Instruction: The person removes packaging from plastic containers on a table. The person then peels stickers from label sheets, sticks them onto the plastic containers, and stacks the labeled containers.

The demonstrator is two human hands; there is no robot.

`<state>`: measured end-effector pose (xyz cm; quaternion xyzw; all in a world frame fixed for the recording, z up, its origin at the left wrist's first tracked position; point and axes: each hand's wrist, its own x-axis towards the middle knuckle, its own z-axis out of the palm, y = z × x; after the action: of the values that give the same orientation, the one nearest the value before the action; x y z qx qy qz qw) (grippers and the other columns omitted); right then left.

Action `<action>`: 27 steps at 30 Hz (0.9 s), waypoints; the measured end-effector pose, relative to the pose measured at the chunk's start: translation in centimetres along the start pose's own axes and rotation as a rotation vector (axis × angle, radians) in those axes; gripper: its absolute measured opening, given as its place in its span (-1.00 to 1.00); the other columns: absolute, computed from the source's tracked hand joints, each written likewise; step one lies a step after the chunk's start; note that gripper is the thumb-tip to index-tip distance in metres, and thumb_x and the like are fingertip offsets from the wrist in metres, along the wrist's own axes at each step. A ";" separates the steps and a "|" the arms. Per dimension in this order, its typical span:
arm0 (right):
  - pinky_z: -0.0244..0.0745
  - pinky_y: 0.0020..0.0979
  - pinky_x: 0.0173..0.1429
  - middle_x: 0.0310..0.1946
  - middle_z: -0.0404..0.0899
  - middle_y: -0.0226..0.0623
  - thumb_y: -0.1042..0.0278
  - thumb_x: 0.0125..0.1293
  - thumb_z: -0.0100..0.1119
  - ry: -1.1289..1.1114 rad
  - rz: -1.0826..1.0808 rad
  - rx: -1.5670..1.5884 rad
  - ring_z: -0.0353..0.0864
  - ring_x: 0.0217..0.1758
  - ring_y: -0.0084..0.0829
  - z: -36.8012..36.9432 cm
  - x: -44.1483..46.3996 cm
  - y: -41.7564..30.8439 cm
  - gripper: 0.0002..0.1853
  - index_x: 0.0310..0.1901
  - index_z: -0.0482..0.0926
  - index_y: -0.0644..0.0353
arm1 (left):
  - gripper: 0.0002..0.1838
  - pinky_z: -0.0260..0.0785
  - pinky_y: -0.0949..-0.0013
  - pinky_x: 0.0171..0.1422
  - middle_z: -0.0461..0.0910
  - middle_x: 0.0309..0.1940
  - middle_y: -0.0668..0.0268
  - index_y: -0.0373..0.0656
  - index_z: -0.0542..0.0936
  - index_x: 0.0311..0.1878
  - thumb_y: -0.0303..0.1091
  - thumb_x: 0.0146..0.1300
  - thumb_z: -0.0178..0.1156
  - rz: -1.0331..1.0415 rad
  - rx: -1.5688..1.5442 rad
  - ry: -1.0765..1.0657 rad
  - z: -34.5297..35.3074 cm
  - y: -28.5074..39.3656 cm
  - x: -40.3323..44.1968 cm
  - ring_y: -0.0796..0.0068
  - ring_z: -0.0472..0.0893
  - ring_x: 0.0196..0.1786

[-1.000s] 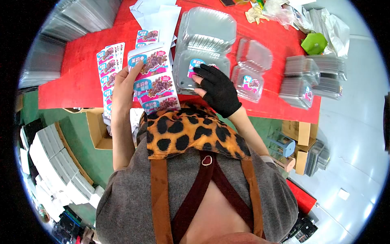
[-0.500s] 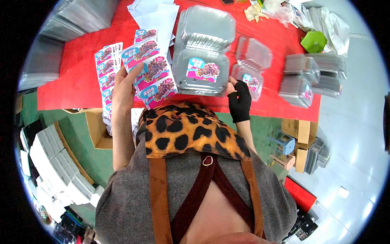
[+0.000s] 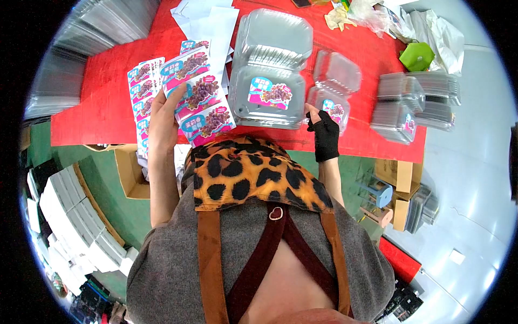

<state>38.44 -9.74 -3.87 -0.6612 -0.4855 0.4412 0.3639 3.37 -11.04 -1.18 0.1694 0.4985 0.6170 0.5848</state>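
My left hand (image 3: pixel 163 116) is closed on a strip of grape stickers (image 3: pixel 200 96), its thumb on top. An open clear plastic clamshell box (image 3: pixel 271 116) lies on the table between my hands; one grape sticker (image 3: pixel 270 93) is on its near half. My right hand (image 3: pixel 324 134), in a black fingerless glove, is beside that box's near right corner, fingers curled in. Whatever it may pinch is hidden. Just beyond it lies a smaller open clamshell (image 3: pixel 337 89) with its own grape sticker (image 3: pixel 333 110), partly covered by the hand.
More sticker sheets (image 3: pixel 141 102) and white backing paper (image 3: pixel 208 27) lie at left. Stacked clear containers (image 3: pixel 105 24) stand far left, others (image 3: pixel 396 108) at right. A green object (image 3: pixel 417 56) and plastic bags (image 3: pixel 437 38) are at the back right. Cardboard boxes (image 3: pixel 129 173) sit below the table (image 3: pixel 372 146).
My right hand has shifted slightly right and its fingers have drawn in from the large box's edge. My left hand still holds the sticker strip, nearly unmoved.
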 end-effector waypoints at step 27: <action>0.44 -0.52 -0.26 -0.14 0.54 -0.34 0.18 0.29 0.23 -0.175 -0.305 0.764 0.49 -0.32 -0.57 -8.3 5.7 2.5 -0.31 0.40 0.24 0.18 | -0.67 0.53 0.43 0.03 0.66 -0.04 0.25 -0.29 0.51 0.14 -0.48 0.32 0.23 0.162 0.263 -0.018 1.3 0.9 -1.6 0.54 0.65 -0.06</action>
<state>47.76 -5.36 -4.54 -0.3594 -0.4084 0.5850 0.6015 4.33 -11.79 0.70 0.2896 0.5544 0.5900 0.5105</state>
